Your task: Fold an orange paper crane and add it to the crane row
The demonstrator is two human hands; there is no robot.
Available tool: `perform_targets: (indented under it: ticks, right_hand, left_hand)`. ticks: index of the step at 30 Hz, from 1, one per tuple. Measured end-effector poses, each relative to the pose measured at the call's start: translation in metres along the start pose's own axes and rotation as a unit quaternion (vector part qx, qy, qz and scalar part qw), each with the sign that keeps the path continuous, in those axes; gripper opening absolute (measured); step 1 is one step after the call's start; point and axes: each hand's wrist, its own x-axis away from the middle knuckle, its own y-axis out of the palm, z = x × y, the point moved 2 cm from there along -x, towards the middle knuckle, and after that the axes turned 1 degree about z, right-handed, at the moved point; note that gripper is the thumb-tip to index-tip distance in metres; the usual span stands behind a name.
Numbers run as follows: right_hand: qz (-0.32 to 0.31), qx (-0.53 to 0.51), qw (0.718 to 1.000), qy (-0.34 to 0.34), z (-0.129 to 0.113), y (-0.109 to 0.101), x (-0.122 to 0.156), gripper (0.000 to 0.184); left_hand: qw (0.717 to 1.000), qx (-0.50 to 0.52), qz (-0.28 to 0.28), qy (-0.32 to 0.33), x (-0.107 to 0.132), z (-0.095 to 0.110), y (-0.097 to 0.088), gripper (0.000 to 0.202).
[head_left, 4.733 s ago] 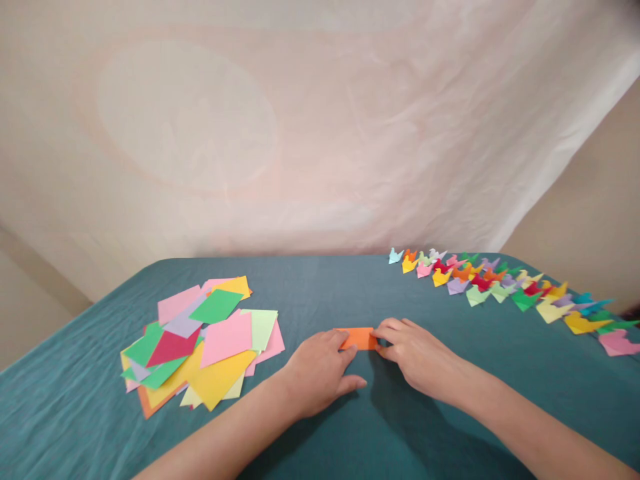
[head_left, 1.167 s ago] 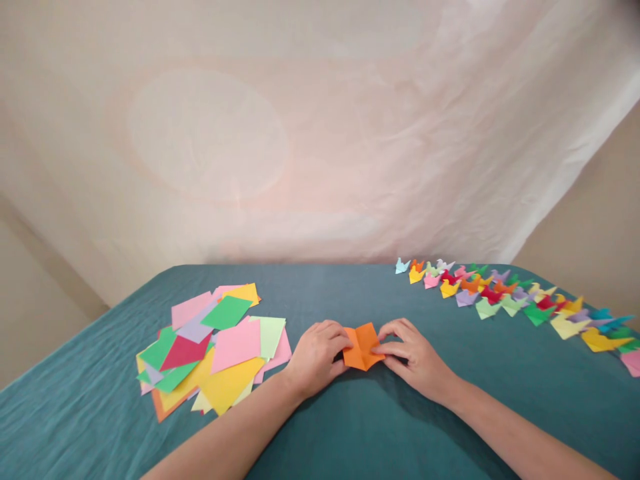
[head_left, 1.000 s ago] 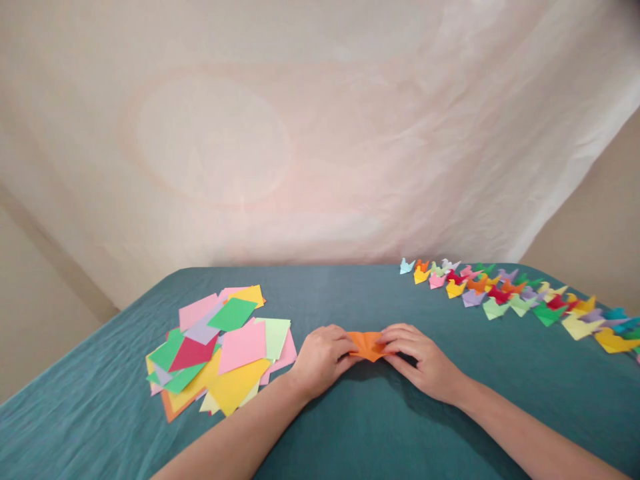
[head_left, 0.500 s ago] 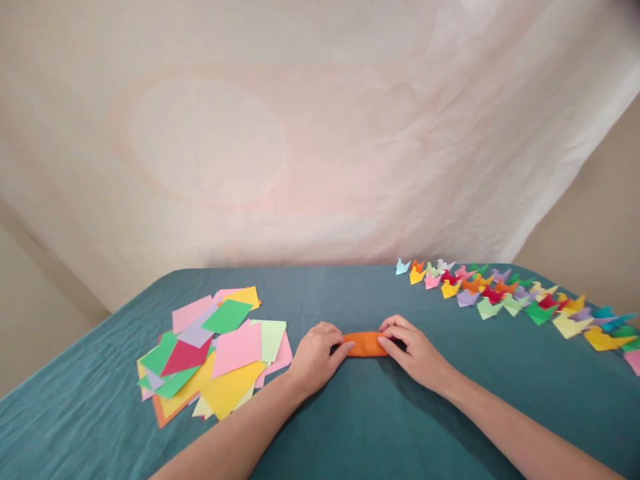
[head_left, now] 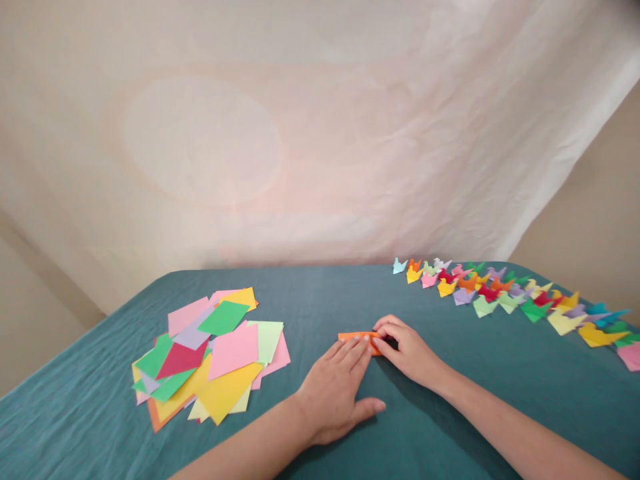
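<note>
"Where is the narrow, folded strip of orange paper (head_left: 349,335)?"

"On the table (head_left: 320,297), which is covered in dark teal cloth, in front of the person and partly hidden under the fingertips."

"Which way does it run?"

"Its long axis goes left to right, roughly parallel to the table's far edge. One short end points left, toward the loose heap of flat, multicoloured paper squares (head_left: 233,353); the other points right, into the right hand (head_left: 407,350)."

"And the fingers?"

"Those of the left hand (head_left: 335,393) lie outstretched, nearly side by side, tips on the strip, thumb well out. The right hand pinches the strip's right end between thumb and forefinger."

"Anything farther right?"

"Small folded paper birds (head_left: 501,285) in many colours, standing in slanting rows, well apart from the strip."
</note>
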Motion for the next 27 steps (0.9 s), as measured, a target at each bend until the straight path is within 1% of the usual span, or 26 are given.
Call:
perform_targets:
  ticks: [3,9,15,19,27]
  right_hand:
    - [0.006,0.002,1.0,-0.001,0.0019,0.0007,-0.0001,0.013]
    - [0.009,0.001,1.0,0.007,0.0058,0.003,0.0007,0.006]
    - [0.008,0.008,1.0,0.017,0.0078,0.003,0.0015,0.015]
    - [-0.003,0.001,1.0,0.007,0.0032,0.0006,0.0007,0.015]
    - [0.014,0.017,1.0,0.011,0.0013,-0.003,-0.0009,0.018]
  left_hand:
    - [1.0,0.014,-0.011,-0.004,0.0023,-0.0024,0.0048,0.07]
    - [0.999,0.027,-0.021,-0.005,0.0029,-0.0039,0.0066,0.072]
    - [1.0,0.024,-0.017,-0.003,0.0022,-0.0043,0.0071,0.07]
    - [1.0,0.024,-0.015,-0.002,0.0024,-0.0034,0.0056,0.07]
    - [1.0,0.02,-0.008,0.009,0.0031,-0.0045,0.0063,0.068]
